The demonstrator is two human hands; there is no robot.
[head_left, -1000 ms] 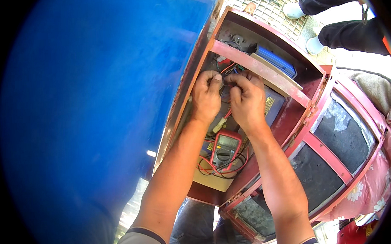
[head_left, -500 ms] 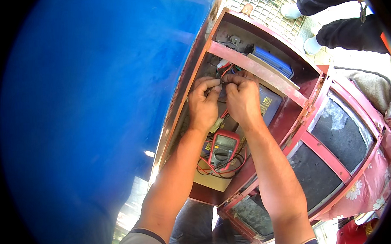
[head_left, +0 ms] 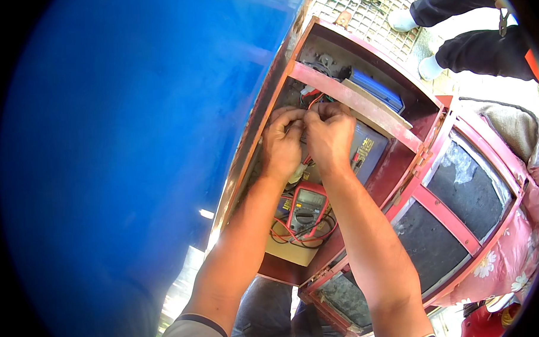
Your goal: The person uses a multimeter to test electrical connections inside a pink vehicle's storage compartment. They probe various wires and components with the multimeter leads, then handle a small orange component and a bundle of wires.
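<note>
Both my hands are inside a red metal box (head_left: 323, 80), fingertips together over thin wires. My left hand (head_left: 282, 144) is closed in a pinch, thumb against curled fingers. Against it, my right hand (head_left: 329, 136) is pinched too, at the end of an orange-red wire (head_left: 316, 100). The exact joint between the fingers is hidden. Below my wrists lies a red-edged multimeter (head_left: 308, 209), its red and black test leads (head_left: 304, 238) looped around it. Beside my right hand is a dark blue-grey battery (head_left: 371, 153) with yellow markings.
A red crossbar (head_left: 356, 98) spans the box above my hands. Beyond it sit a blue battery (head_left: 376, 88) and cardboard. The hinged lid (head_left: 446, 219) lies open at right, near flowered pink cloth (head_left: 492, 267). A blue panel (head_left: 132, 143) borders the left; another person's legs (head_left: 454, 7) stand at far right.
My right hand has moved slightly left, closing the gap to my left hand. More of the battery beside it shows now. The multimeter stays in place.
</note>
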